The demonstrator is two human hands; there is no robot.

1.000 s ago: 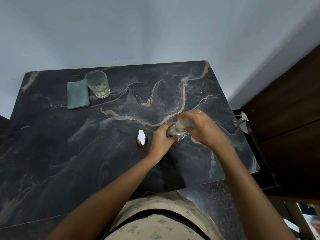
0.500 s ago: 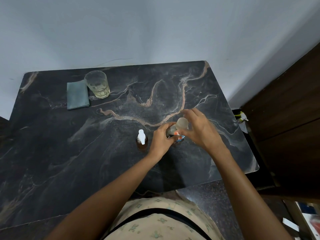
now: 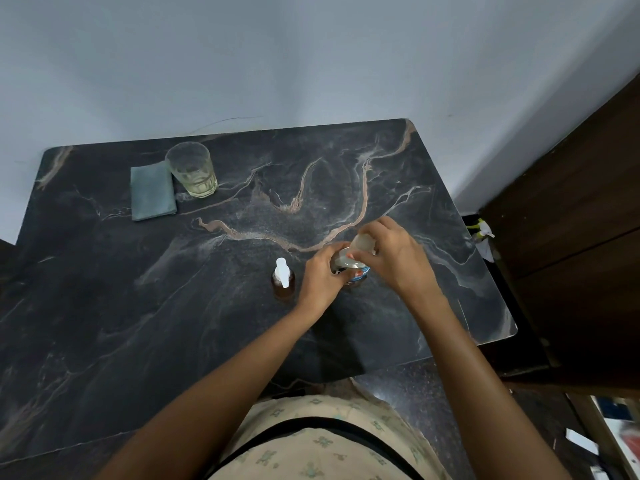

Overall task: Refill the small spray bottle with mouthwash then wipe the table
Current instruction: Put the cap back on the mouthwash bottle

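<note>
The mouthwash bottle (image 3: 349,266) stands upright on the dark marble table (image 3: 173,306), right of centre. My left hand (image 3: 320,275) grips its body from the left. My right hand (image 3: 394,254) holds its translucent cap (image 3: 363,243), tilted just above the bottle's mouth. The small spray bottle (image 3: 283,277), brown with a white nozzle, stands upright a little to the left of my left hand, untouched. A folded grey-green cloth (image 3: 152,190) lies flat at the back left.
A clear glass (image 3: 192,169) with a little pale liquid stands beside the cloth at the back left. A wall runs behind the table. A dark wooden cabinet (image 3: 581,237) stands close to the table's right edge.
My right hand has turned on the cap and raised it slightly off the mouthwash bottle's mouth. My left hand keeps its grip on the bottle. The spray bottle, glass and cloth have not moved.
</note>
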